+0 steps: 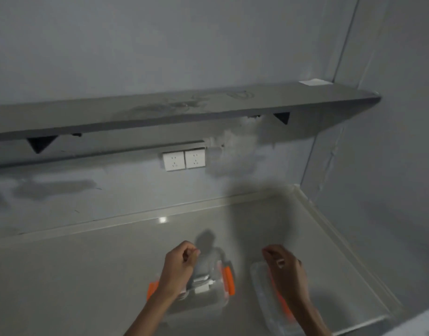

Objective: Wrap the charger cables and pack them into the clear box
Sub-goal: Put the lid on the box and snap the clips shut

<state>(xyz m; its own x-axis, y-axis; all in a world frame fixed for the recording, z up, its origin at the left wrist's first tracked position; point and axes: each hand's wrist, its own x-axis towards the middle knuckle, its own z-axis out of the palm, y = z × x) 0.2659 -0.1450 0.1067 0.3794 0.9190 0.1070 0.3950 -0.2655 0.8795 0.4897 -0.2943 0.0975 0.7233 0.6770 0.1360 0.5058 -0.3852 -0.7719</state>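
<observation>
Chargers (pixel 201 284), white, with coiled cable lie inside the clear box (pixel 208 299) with orange latches on the counter (pixel 87 275). Its lid (pixel 264 287) rests just to the right. Left hand (pixel 180 265) hovers over the box, fingers curled, pinching something too blurred to tell; right hand (pixel 285 267) loosely curled above the lid

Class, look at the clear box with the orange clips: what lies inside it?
Inside the clear box lie white chargers with their cables, seen through the open top. The left hand and its forearm cover the box's left part, so anything there is hidden.
</observation>
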